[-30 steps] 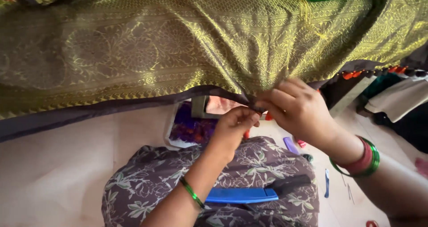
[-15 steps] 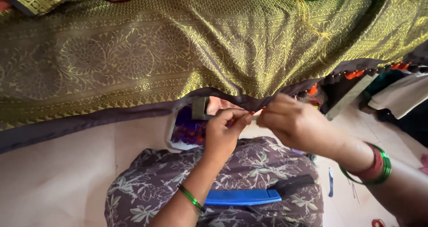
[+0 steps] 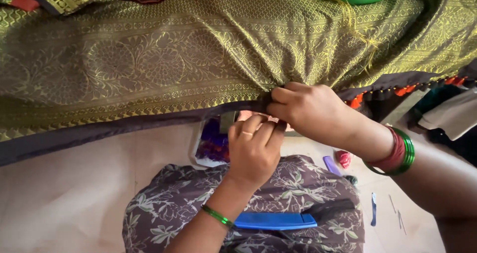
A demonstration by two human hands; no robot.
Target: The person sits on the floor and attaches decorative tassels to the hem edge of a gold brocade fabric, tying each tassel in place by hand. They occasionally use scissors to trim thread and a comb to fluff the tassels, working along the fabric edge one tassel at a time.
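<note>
From my feed, the right hand [image 3: 310, 109] is pressed together, pinching the dark border of the gold-patterned brocade cloth [image 3: 198, 59] draped across the top from nine to three o'clock. The left hand [image 3: 254, 151], at six o'clock of it, has fingers curled against that hem; what they nip I cannot tell. A flat blue comb [image 3: 276, 221] lies on the floral-print lap [image 3: 169, 213], and a purple packet [image 3: 214, 142] sits at nine o'clock of the left hand.
</note>
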